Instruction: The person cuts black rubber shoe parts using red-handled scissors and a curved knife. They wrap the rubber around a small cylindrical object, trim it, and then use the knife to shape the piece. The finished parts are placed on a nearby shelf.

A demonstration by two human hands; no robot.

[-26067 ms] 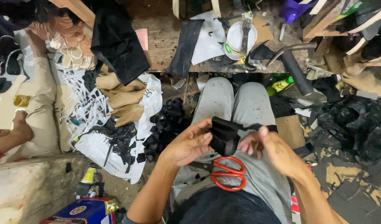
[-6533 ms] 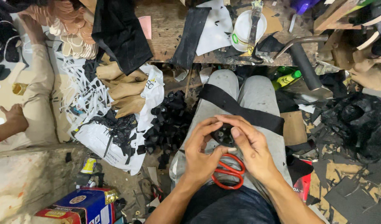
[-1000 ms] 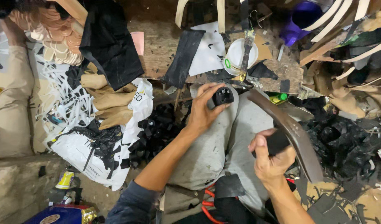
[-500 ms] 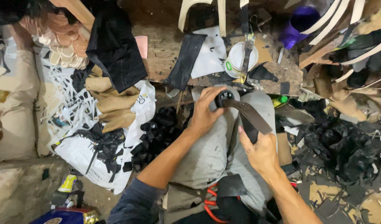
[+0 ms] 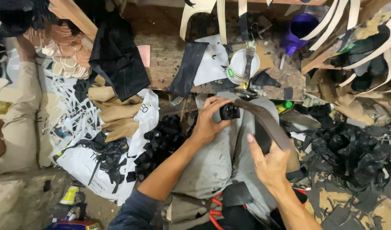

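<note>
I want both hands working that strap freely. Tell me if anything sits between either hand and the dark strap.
Nothing visible does. The left hand already grips the rolled end of the dark strap over the knee, and the right hand holds the strap's free length directly. The red-handled scissors lie lower in the lap, clear of both hands.

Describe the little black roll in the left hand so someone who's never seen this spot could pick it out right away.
Start at the person's grey-trousered knees, in the middle of the littered floor. The left hand rests near the far knee, holding a small tightly coiled black roll. A long dark strap runs from it to the right hand; unlike the loose black rolls piled on the floor, it is still attached to that strap.
</note>
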